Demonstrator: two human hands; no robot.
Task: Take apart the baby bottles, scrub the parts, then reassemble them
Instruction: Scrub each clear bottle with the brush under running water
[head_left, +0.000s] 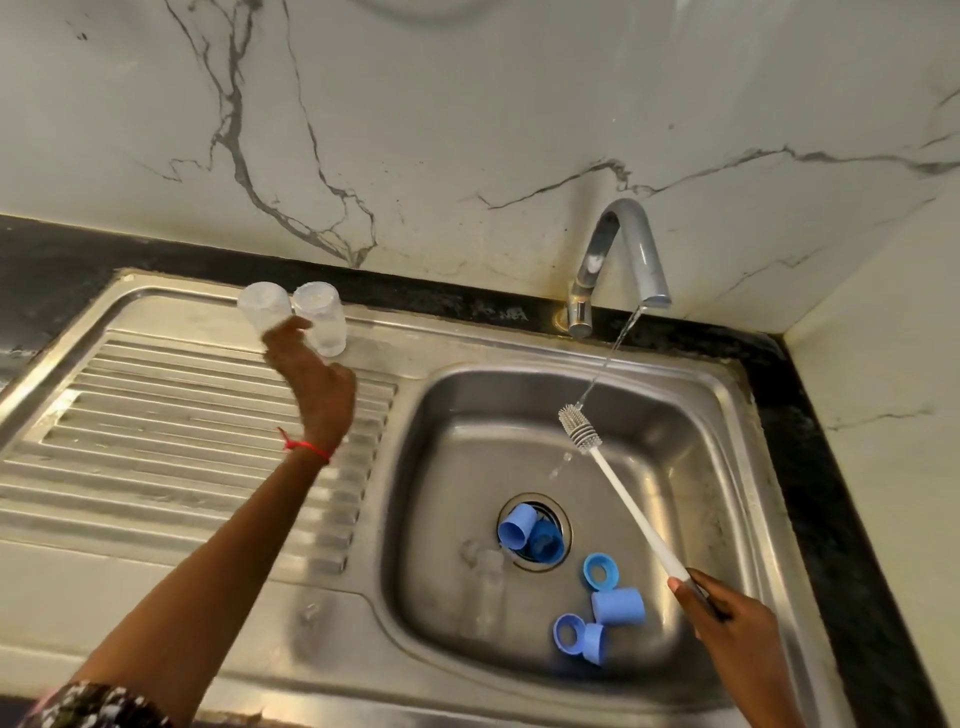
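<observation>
Head view looks down on a steel sink (727, 395), the landmark for everything that follows. On the ribbed drainboard to the sink's left, at its far edge, two clear bottle bodies stand upside down side by side: the right bottle body (321, 322) upright, and the left bottle body (262, 307) tilted, with the left hand (311, 384) reaching onto it. Its fingers are on that bottle (whether they curl round it or only touch it I cannot tell, the hand being blurred). A red thread (306, 448) circles that wrist.

Over the basin, the right hand (727, 618) grips the white handle of a bottle brush (623, 499), whose bristled head sits in the stream of water (618, 343) falling from the tap (618, 260) at the sink's back rim.

Inside the basin, on the drain, lie a blue cap (514, 526) and a darker blue ring (546, 541). Nearer the front right of the basin lie a blue ring (600, 570), another blue cap (618, 605) touching it, and a third ring with cap (579, 638). A clear part (483, 558), faint, lies just left of the drain.
</observation>
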